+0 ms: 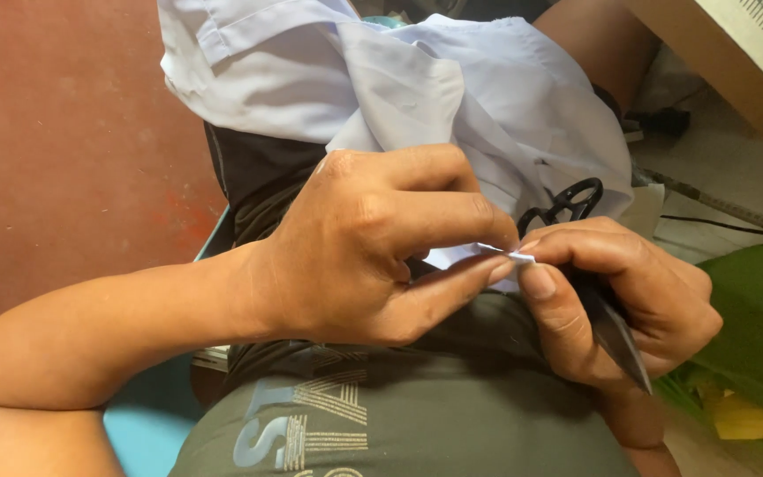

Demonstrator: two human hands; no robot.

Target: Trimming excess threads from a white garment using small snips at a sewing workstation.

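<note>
Both hands meet over the lap on a small folded edge of white cloth (496,254). Left hand (373,247) grip: thumb and forefinger pressed together, pinching the fold. Right hand (620,291) grip: thumb and forefinger pinching the same edge from the other side, while the remaining fingers curl around black scissors (576,212). Scissor loops stick up behind the knuckles, and the dark blades (620,340) point down toward the body, closed as far as can be told.

Progress, as a judgement: the edge is folded and held tight between both grips, but no cut is visible and the blades are off the cloth. Looks like a holding or creasing stage, with work on the edge not finished. Can't tell if any stitching or thread is there, too small.

The rest of the white cloth is bunched up on the lap, above the hands, lying over dark shorts (258,177).

Surface: no counter under the work, the lap carries it. The person sits on a blue seat (147,433). Red-brown floor (64,132) at left. A pale board with ruler marks (752,44) at upper right, green fabric (761,309) at right, a dark cable (717,225) nearby.
</note>
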